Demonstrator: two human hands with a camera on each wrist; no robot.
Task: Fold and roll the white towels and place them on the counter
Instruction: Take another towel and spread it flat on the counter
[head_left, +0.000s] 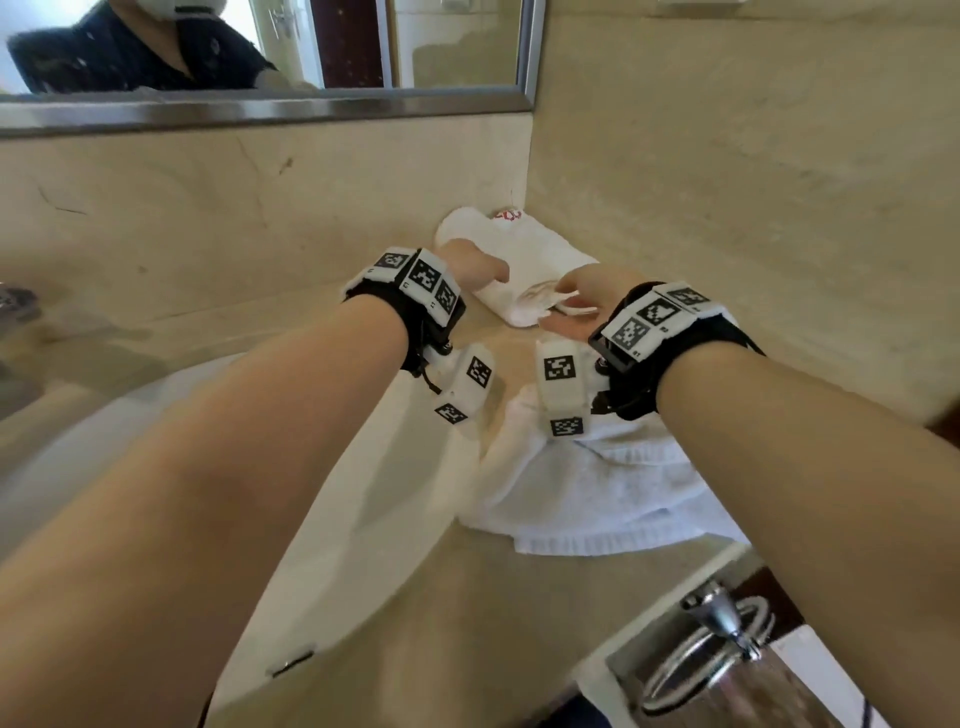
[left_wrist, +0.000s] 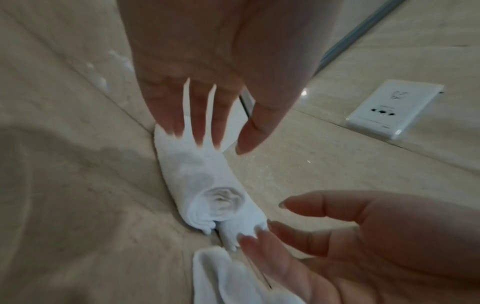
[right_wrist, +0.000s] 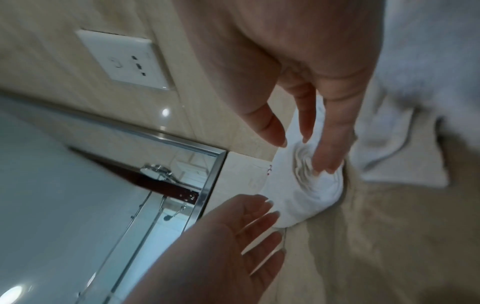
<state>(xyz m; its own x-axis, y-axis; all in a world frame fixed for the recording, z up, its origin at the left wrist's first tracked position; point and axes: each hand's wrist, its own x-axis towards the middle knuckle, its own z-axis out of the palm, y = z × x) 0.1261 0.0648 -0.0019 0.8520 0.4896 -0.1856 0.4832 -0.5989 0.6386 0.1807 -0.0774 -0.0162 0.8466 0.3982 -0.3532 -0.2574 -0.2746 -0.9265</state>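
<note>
A rolled white towel (head_left: 519, 260) lies on the beige counter (head_left: 467, 613), pushed into the corner where two walls meet. My left hand (head_left: 483, 267) is over its far half with fingers straight, the tips at the cloth in the left wrist view (left_wrist: 218, 142). My right hand (head_left: 566, 306) is at the near, spiral end (right_wrist: 303, 176), with relaxed fingertips (right_wrist: 324, 164) touching it and nothing pinched. The roll (left_wrist: 207, 185) keeps its shape between the two hands. A second white towel (head_left: 587, 483) lies loose and crumpled on the counter under my right wrist.
A steel-framed mirror (head_left: 260, 109) runs along the back wall. A white wall socket (left_wrist: 394, 109) sits on the side wall above the roll. The white sink rim (head_left: 332, 519) curves at the left. A chrome towel ring (head_left: 717, 649) hangs below the counter's front edge.
</note>
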